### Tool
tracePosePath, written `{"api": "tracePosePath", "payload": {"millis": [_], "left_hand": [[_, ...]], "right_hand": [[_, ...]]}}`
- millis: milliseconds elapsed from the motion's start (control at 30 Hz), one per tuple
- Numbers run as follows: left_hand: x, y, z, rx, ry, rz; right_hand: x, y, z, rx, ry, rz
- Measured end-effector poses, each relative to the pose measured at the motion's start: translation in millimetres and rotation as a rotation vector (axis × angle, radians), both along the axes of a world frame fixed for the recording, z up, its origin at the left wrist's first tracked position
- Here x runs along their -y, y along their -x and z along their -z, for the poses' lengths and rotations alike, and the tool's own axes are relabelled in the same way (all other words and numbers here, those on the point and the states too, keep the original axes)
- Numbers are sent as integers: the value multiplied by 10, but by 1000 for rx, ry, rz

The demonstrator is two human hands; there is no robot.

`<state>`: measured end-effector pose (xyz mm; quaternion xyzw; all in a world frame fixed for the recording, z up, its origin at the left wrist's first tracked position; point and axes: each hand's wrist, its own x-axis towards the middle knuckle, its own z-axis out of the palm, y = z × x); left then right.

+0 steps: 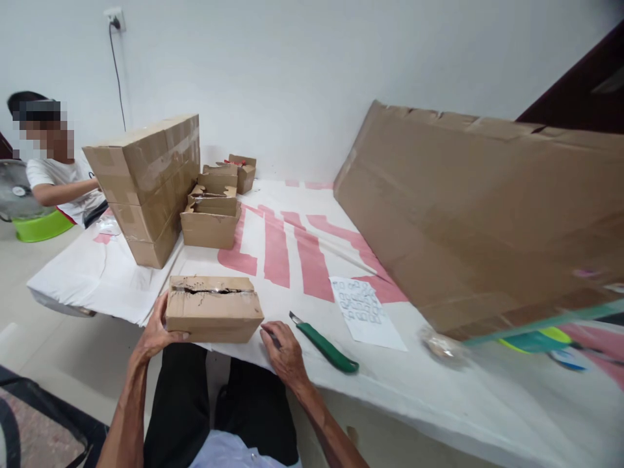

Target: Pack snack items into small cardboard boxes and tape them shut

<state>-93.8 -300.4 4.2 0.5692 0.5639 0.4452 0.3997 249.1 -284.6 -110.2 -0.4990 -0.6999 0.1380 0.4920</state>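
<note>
A small cardboard box (214, 315) stands at the table's near edge, with a ragged slit along the tape on its top. My left hand (158, 331) grips its left end, thumb across the front face. Just off the lower right corner of the box rests my right hand (283, 351), its fingers loosely bent and apart, with no held object visible. To the right of that hand lies a green utility knife (327, 346), its blade end pointing toward the box. Beyond the knife is a white sheet of paper (365, 312) with rows of drawn or written marks.
Stacked closed cartons (151, 188) rise at the left, beside several opened boxes (209, 227). A large cardboard carton (478, 214) leans across the right side. A blurred clear-wrapped item (441, 344) lies below it. Another person (61, 169) sits at far left behind the stack.
</note>
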Motion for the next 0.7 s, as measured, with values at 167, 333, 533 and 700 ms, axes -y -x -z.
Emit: {"api": "tracePosePath", "payload": {"millis": [167, 333, 533, 700], "left_hand": [[60, -245, -41, -45, -92, 17], [123, -416, -149, -112, -156, 28], [208, -491, -308, -111, -134, 49], [240, -515, -387, -113, -135, 56]], "right_hand": [[3, -55, 15, -44, 68, -25], [4, -82, 105, -103, 105, 22], [3, -83, 172, -136, 119, 35], [-1, -91, 165, -112, 102, 14]]}}
